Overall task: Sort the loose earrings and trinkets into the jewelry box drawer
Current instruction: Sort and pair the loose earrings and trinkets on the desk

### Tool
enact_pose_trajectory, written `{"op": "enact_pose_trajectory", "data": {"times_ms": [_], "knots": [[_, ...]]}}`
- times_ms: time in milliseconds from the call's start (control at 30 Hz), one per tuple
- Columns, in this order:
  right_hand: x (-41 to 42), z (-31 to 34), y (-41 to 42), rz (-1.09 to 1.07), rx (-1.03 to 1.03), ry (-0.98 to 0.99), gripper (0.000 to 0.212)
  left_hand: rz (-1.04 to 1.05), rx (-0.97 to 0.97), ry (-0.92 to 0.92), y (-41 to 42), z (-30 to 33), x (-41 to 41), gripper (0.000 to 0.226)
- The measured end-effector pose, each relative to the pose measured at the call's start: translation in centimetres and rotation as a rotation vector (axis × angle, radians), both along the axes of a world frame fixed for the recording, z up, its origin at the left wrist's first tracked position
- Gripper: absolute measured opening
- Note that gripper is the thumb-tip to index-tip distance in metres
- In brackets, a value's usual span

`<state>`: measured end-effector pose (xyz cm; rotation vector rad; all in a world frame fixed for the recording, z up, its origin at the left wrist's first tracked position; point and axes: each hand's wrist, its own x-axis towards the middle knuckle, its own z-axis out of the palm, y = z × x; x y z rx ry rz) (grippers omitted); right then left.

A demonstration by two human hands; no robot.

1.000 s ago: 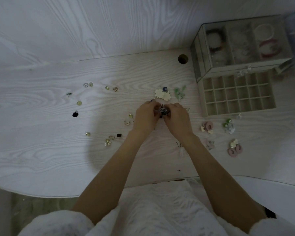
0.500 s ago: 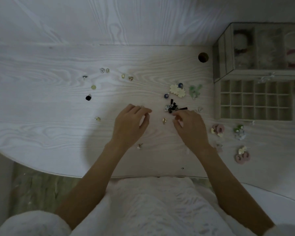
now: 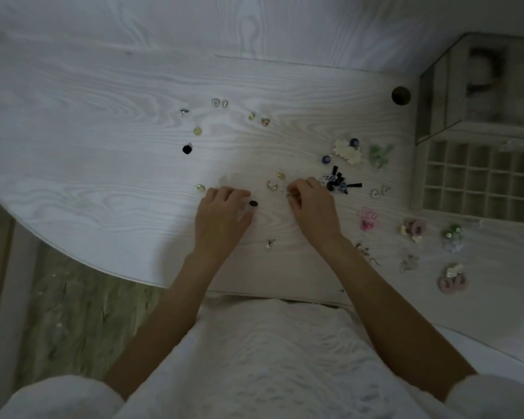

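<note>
Surface: pale wood-grain desk (image 3: 103, 164), dimly lit, rounded at the near-left edge, round cable hole (image 3: 401, 95) toward the far-right corner.
Box: clear-walled jewelry box (image 3: 478, 86) at the far-right corner; beige gridded drawer (image 3: 478, 181) pulled out in front of it, the visible cells looking unfilled.
Change: a second ago both hands joined over one dark piece mid-desk; now parted, that black-and-white beaded cluster earring (image 3: 339, 181) lying on the desk just beyond the right hand.
Left hand: left hand (image 3: 221, 219) flat on the desk, fingers loosely spread, holding nothing; small black oval bead (image 3: 253, 203) just beside its fingertips.
Right hand: right hand (image 3: 313, 207) curled, fingertips pinching something tiny and silvery, too small to name.
Loose pieces, left: clear and yellow-green studs scattered toward the far-left, black round stud (image 3: 187, 149) among them.
Loose pieces, right: cream flower earrings (image 3: 347, 152), pale green leaf charms (image 3: 380, 154), pink flower charm (image 3: 368, 220) and pink hoop earrings (image 3: 452, 282) along the near-right edge.
Meaning: nothing seen in the drawer yet; probably small pieces being picked up next, most of the sorting left to do.
</note>
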<state>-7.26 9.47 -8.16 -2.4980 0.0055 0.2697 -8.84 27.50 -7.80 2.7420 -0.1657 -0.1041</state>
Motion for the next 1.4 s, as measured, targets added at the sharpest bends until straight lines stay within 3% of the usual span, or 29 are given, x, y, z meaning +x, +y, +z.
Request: {"op": "enact_pose_trajectory", "data": {"times_ms": [500,700,933,1133,1400], "knots": [[-1.5,-0.4,0.0,-0.034,-0.014,-0.077,0.011,-0.027,-0.142,-0.15,-0.6,-1.0,0.1,0.02],[-2.3,-0.4,-0.5,-0.06,0.051,-0.077,0.018,-0.082,-0.081,-0.021,-3.4,-0.6,3.0,0.016],[-3.0,-0.7,-1.3,-0.035,0.006,-0.058,0.023,-0.057,-0.025,-0.045,-3.1,-1.0,2.7,0.013],[-2.2,-0.8,-0.2,0.037,-0.021,-0.11,0.01,-0.006,-0.027,-0.019,-1.9,-1.0,2.1,0.018],[-2.5,-0.9,-0.7,0.005,-0.027,-0.19,0.01,0.039,-0.11,-0.024,-1.9,-0.4,1.3,0.025]]}}
